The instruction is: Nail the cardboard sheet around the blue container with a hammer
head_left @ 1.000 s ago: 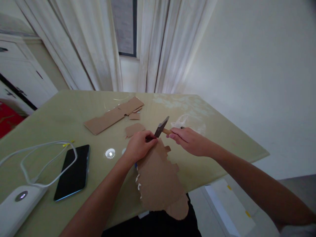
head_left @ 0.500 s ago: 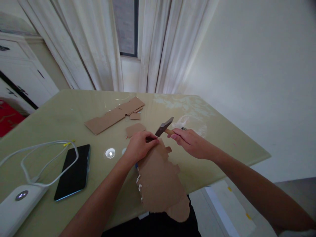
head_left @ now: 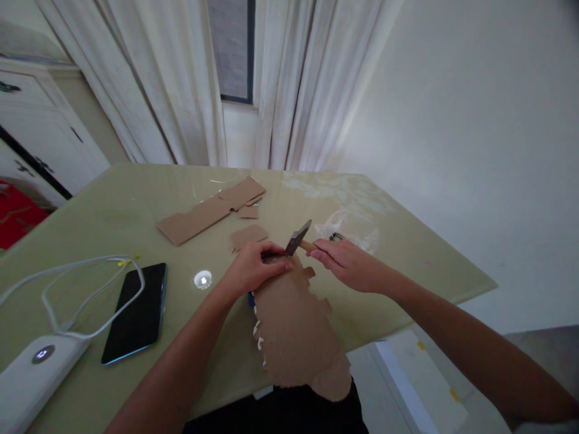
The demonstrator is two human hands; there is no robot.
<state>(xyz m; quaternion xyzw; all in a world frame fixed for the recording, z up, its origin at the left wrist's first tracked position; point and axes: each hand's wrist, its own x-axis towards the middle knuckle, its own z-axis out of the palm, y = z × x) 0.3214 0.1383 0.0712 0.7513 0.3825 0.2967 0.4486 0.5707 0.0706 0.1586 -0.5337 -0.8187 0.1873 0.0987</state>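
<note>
My right hand (head_left: 346, 262) is closed round the wooden handle of a small hammer (head_left: 297, 237). The hammer's dark metal head rests at the far end of a large cut cardboard piece (head_left: 296, 334), close to my left fingertips. My left hand (head_left: 253, 268) grips that far end, thumb on top and fingers bent over the edge. White lumps line the cardboard's left side, and tabs stick out on its right. Its near end hangs over the table edge above my lap. Something blue shows partly beneath it on the left. Whatever lies under the hammer head is hidden.
Cardboard strips (head_left: 203, 214) and a smaller cardboard scrap (head_left: 248, 235) lie farther back. A clear plastic bag (head_left: 357, 232) is beyond my right hand. On the left are a black phone (head_left: 136, 313), a white power bank (head_left: 43, 374) and a looped white cable (head_left: 94, 259).
The hammer head has tipped slightly down and left onto the cardboard's far end. My left thumb and fingers have spread a little. The cardboard has shifted slightly.
</note>
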